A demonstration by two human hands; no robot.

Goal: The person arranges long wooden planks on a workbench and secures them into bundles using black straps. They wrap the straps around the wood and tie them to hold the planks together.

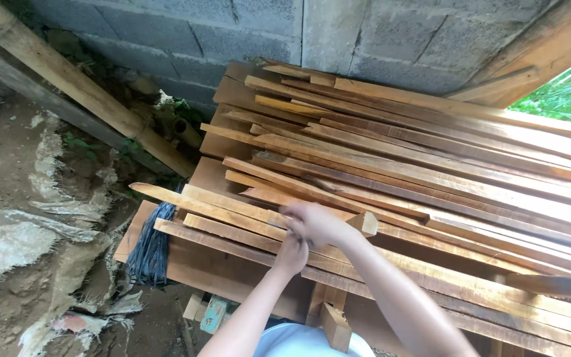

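Right hand [316,223] rests on top of the stack of wooden slats [431,172] near its front left end, fingers curled and blurred over a short slat [365,222]; whether they are clamped on it cannot be told. Left hand [291,254] sits just below, closed against the front edge of the stack. A bundle of dark cord [151,251] hangs off the stack's left end, before the grey block wall [378,33].
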